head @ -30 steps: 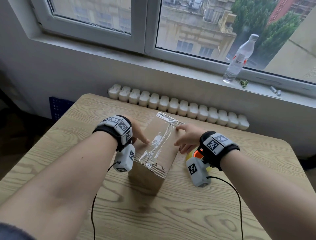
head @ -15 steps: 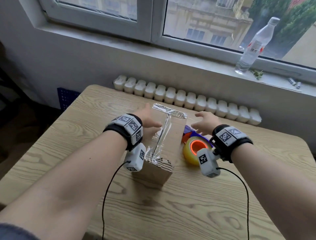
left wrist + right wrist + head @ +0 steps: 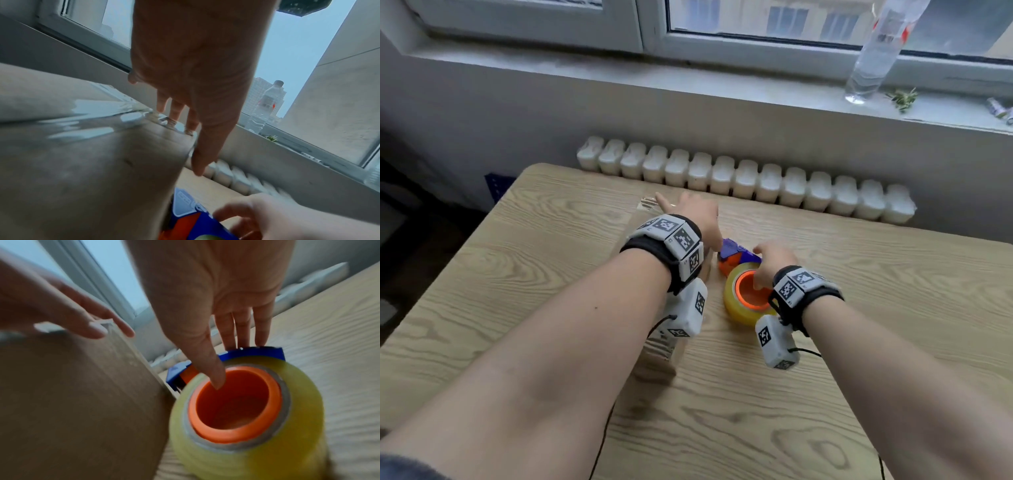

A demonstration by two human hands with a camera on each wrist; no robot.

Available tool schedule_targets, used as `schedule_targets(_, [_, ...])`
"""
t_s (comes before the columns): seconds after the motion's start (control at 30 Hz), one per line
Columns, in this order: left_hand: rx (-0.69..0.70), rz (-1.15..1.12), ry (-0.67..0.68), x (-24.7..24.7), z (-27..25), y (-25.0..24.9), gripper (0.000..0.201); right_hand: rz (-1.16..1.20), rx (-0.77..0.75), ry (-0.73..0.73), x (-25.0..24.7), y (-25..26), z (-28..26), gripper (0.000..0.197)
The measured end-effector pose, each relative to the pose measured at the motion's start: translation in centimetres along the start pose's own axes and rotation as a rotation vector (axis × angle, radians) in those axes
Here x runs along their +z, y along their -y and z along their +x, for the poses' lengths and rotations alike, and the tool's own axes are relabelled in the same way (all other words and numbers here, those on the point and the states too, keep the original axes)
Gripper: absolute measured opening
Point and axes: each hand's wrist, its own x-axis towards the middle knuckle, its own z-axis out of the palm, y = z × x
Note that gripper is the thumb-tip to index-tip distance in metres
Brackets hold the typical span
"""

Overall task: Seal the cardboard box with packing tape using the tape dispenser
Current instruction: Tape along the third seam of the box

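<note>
While left hand (image 3: 698,219) lies flat at cardboard box (image 3: 82,170) edge, right hand (image 3: 774,260) spread over tape dispenser (image 3: 732,308) — thumb in core.

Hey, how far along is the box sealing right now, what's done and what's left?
Done: a clear tape strip already runs along the top of the cardboard box. In hand: the left hand presses flat on the box's far end; the right hand is on the tape dispenser, thumb in its orange core. Left: probably lifting it for another strip.
</note>
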Motion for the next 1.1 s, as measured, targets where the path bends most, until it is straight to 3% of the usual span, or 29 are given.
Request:
schedule_targets(0.07, [-0.036, -0.036, 0.025, 0.0, 0.1, 0.3, 0.031, -0.069, -0.039, -0.015, 0.5, -0.1, 0.9, 0.041])
schedule_targets(0.2, [-0.045, -0.058, 0.1, -0.6, 0.5, 0.7, 0.042, -0.206, -0.06, -0.026, 0.2, -0.3, 2.3, 0.024])
schedule_targets(0.33, [-0.055, -0.051, 0.114, -1.1, 0.3, 0.5, 0.044, -0.239, -0.055, -0.056, -0.8, -0.9, 3.4, 0.026])
schedule_targets(0.7, [0.094, -0.046, 0.194, -2.1, -0.5, -0.1, 0.049, -0.303, 0.038, -0.085, -2.7, -1.9, 2.4, 0.028])
schedule_targets(0.87, [0.1, 0.074, 0.261, -1.6, -1.5, 1.0, 0.037, -0.277, 0.125, -0.168, -4.1, -3.5, 2.9, 0.028])
schedule_targets(0.93, [0.073, 0.126, 0.218, -1.3, -1.9, 2.1, 0.043, -0.243, 0.153, -0.245, -5.8, -4.6, 3.4, 0.025])
schedule_targets(1.1, [0.111, -0.109, 0.014, -2.4, -1.3, 2.2, 0.063, -0.178, 0.077, -0.279, -6.7, -2.9, 3.1, 0.024])
